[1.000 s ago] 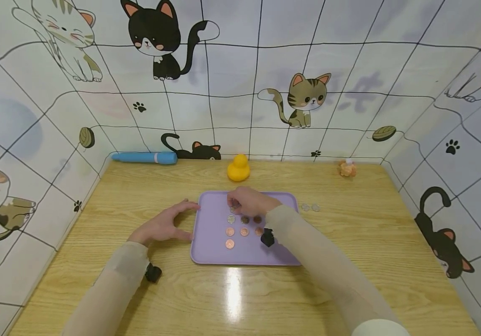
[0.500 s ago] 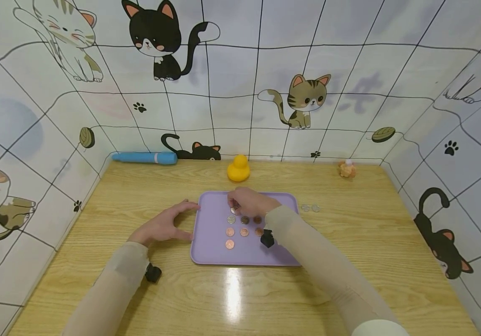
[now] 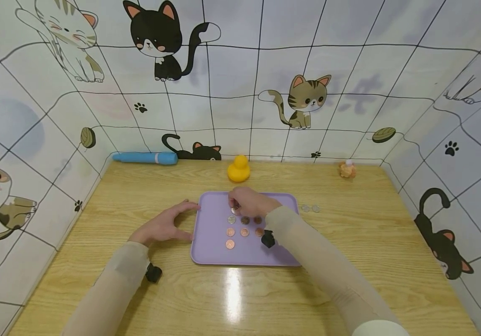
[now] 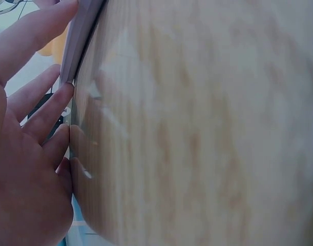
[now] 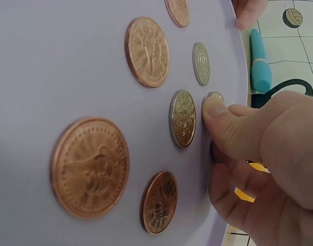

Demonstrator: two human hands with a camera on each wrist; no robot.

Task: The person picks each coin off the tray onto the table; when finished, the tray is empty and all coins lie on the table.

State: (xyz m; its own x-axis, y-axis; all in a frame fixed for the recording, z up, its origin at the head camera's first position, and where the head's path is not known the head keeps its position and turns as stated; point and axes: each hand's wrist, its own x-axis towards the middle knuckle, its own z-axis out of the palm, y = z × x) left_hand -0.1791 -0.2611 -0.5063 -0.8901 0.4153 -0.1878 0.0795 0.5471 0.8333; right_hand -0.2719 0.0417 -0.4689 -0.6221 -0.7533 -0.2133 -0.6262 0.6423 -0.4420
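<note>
A purple tray lies on the wooden table with several coins set out on it in rows. Copper coins take up the nearer rows; a silver coin and a gold-toned coin sit farther back. My right hand is over the tray's far part, thumb and fingers curled around a silver coin that they mostly hide. At the tray's left side is my left hand, thumb and fingers spread, with fingertips at the rim.
Two more silver coins lie on the table right of the tray. Behind the tray stands a yellow rubber duck. Along the back wall are a blue pen-shaped object and a small orange figure.
Almost nothing differs. My right fingers stay at the same silver coin with only slight motion, and my left hand keeps its place at the tray's side.
</note>
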